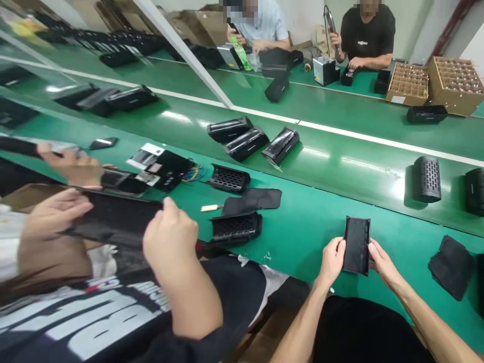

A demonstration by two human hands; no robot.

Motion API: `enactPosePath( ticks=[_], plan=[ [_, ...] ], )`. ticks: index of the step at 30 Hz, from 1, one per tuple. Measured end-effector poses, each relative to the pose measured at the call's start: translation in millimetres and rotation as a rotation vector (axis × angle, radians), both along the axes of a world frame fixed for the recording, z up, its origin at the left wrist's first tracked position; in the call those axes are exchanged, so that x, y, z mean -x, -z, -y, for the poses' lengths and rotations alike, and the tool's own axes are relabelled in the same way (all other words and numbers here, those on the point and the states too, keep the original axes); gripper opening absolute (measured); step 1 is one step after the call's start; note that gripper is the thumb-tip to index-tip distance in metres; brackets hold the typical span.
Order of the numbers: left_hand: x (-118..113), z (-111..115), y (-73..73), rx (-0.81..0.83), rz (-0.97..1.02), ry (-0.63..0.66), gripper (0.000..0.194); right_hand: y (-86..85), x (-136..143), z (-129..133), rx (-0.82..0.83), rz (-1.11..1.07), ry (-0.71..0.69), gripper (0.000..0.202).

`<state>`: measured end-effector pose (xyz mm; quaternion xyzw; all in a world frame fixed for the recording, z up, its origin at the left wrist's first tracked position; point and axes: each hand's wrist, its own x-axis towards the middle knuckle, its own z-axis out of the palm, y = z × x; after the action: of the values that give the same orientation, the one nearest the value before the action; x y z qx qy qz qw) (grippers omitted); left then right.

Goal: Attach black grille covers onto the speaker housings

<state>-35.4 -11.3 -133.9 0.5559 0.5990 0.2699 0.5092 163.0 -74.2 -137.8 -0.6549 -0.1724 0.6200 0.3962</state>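
Note:
Low at the right of centre, I hold a black plastic housing (356, 246) upright over the green bench. Its hollow inner face is turned towards me and looks lined with dark sheet. My left hand (333, 258) grips its left edge, thumb along the side. My right hand (383, 263) holds the right edge, its fingers partly hidden behind. Right of my hands lies a stack of black cloth-like sheets (451, 268). A perforated housing (427, 179) stands beyond them on the green belt.
A co-worker close on my left holds a black sheet (117, 217) in both hands. Near that person lie open perforated housings (235, 228), black pads (264, 198) and a pale-handled tool (210, 207). Closed housings (282, 145) sit on the belt (340, 156). Two people work opposite, near divided cartons (408, 83).

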Motion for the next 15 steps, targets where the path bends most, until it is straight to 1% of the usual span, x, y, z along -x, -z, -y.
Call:
enactPosePath(
  ticks=[2,4,5,7,9,11,12,13,15],
  plan=[
    [-4,15,-7.3,0.017,0.065,-0.004,0.048,-8.0,6,-6,-0.055,0.010,-0.057,0.073],
    [-4,25,-11.5,0.089,0.208,-0.066,0.055,-17.3,12,-10,-0.093,0.030,-0.107,0.068],
    [-3,29,-12.7,0.155,0.330,-0.118,0.060,-22.3,15,-11,-0.104,0.036,-0.134,0.067],
    [1,33,-14.1,0.354,0.648,-0.204,0.074,-32.5,22,-16,-0.119,0.043,-0.208,0.066],
    [9,35,-15.6,0.548,0.930,-0.223,0.087,-42.2,28,-28,-0.111,0.045,-0.326,0.065],
    [21,36,-18.4,0.649,1.076,-0.234,0.092,-48.4,32,-54,-0.082,0.068,-0.417,0.064],
    [28,36,-20.9,0.664,1.103,-0.265,0.092,-49.2,36,-74,-0.067,0.086,-0.430,0.062],
    [37,36,-24.3,0.662,1.107,-0.318,0.091,-48.0,42,-99,-0.056,0.108,-0.420,0.058],
    [61,31,-34.5,0.647,1.075,-0.422,0.088,-39.5,64,-162,-0.052,0.149,-0.357,0.047]
  ],
)
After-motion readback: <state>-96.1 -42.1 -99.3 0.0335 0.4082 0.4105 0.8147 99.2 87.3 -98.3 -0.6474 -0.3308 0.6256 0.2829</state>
